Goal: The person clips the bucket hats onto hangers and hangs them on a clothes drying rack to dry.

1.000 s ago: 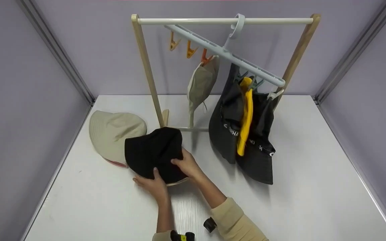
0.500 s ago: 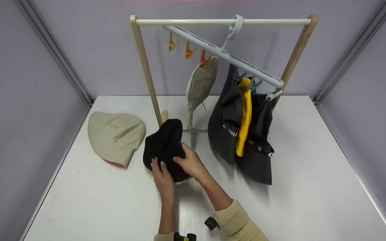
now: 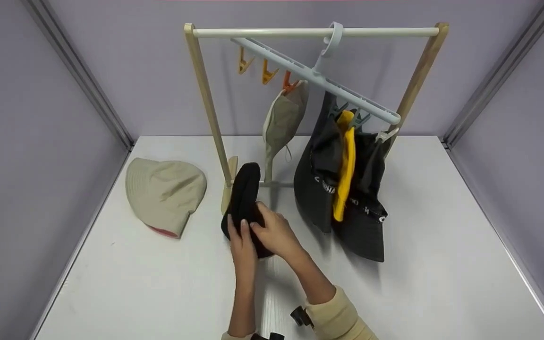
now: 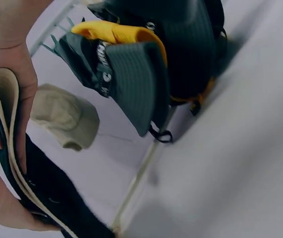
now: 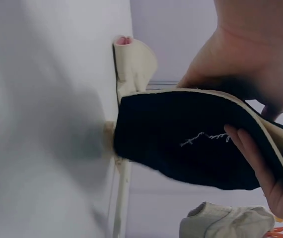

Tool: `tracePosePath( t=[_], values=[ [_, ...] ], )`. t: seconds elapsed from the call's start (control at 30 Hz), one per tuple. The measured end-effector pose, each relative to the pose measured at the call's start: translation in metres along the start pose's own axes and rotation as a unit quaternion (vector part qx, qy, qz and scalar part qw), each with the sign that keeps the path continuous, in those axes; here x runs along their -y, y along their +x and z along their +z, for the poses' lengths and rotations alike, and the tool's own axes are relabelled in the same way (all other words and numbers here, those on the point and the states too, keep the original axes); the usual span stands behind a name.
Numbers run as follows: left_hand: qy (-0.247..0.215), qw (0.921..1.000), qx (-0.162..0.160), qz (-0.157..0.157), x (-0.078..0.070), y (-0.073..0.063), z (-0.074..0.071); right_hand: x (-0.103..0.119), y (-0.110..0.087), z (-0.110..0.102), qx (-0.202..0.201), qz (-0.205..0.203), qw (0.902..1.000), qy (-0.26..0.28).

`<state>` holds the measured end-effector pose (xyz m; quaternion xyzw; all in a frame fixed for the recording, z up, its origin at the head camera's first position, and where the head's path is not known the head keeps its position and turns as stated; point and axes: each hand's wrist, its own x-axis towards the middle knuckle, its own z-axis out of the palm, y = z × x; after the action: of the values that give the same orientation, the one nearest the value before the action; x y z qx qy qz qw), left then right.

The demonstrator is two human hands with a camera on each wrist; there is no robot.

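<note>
A black bucket hat point(image 3: 245, 198) is folded lengthwise between both hands above the white table. Its cream inner edge shows in the left wrist view, and white script on its side point(image 5: 171, 136) in the right wrist view. My left hand point(image 3: 244, 255) holds the hat's near left side. On the right side, my right hand point(image 3: 279, 233) grips it, thumb on top. To the left lies a beige bucket hat point(image 3: 165, 196) with a bit of red lining. Behind my hands a pale hanger point(image 3: 317, 75) hangs slanted from the rack point(image 3: 262, 32).
An orange clip point(image 3: 289, 84) holds another beige hat point(image 3: 284, 120). Dark hats point(image 3: 361, 226) with a yellow part point(image 3: 345, 174) hang at the right. Two orange-yellow clips, including one clip point(image 3: 268, 74), hold nothing. The rack's wooden left leg point(image 3: 209, 104) stands just behind the held hat.
Both hands have folded the black hat narrower and shifted it slightly right, off the beige hat on the table. My left hand has moved right, closer to the right hand.
</note>
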<state>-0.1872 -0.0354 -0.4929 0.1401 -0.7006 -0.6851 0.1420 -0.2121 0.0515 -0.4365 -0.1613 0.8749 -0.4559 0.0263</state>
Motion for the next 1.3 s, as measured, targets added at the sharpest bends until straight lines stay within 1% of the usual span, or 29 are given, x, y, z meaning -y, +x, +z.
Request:
tracePosePath(
  t=[0.13,0.23,0.33,0.47,0.57,0.67,0.83,0.93,1.03,1.2,1.3],
  values=[
    [0.007,0.9998,0.016,-0.007,-0.004,-0.003,0.004,0.003,-0.003,-0.004,-0.001,0.005,0.9998,-0.021],
    [0.011,0.9994,0.025,-0.022,-0.005,-0.002,0.006,0.002,-0.004,-0.007,0.002,0.008,0.9993,-0.036],
    [-0.004,0.9978,0.045,-0.048,-0.008,0.004,0.007,0.000,-0.003,-0.008,0.006,-0.012,0.9969,-0.078],
    [-0.040,0.9942,0.068,-0.073,-0.016,0.014,0.006,-0.003,-0.001,-0.007,0.005,-0.049,0.9885,-0.143],
    [-0.050,0.9931,0.078,-0.072,-0.022,0.021,0.005,-0.003,-0.001,-0.007,0.000,-0.061,0.9831,-0.172],
    [-0.044,0.9915,0.097,-0.075,-0.026,0.025,0.002,-0.003,-0.003,-0.005,-0.002,-0.071,0.9780,-0.196],
    [-0.023,0.9890,0.122,-0.081,-0.034,0.030,-0.003,0.000,-0.006,-0.004,-0.006,-0.086,0.9701,-0.227],
    [0.001,0.9881,0.133,-0.077,-0.042,0.033,-0.006,0.003,-0.008,-0.002,-0.016,-0.096,0.9654,-0.242],
    [0.019,0.9869,0.145,-0.068,-0.050,0.038,-0.009,0.005,-0.010,0.001,-0.035,-0.117,0.9565,-0.265],
    [0.032,0.9853,0.159,-0.055,-0.061,0.047,-0.012,0.005,-0.008,0.007,-0.081,-0.160,0.9353,-0.305],
    [0.031,0.9859,0.158,-0.047,-0.064,0.055,-0.010,0.002,-0.003,0.012,-0.107,-0.173,0.9285,-0.310]
  ],
)
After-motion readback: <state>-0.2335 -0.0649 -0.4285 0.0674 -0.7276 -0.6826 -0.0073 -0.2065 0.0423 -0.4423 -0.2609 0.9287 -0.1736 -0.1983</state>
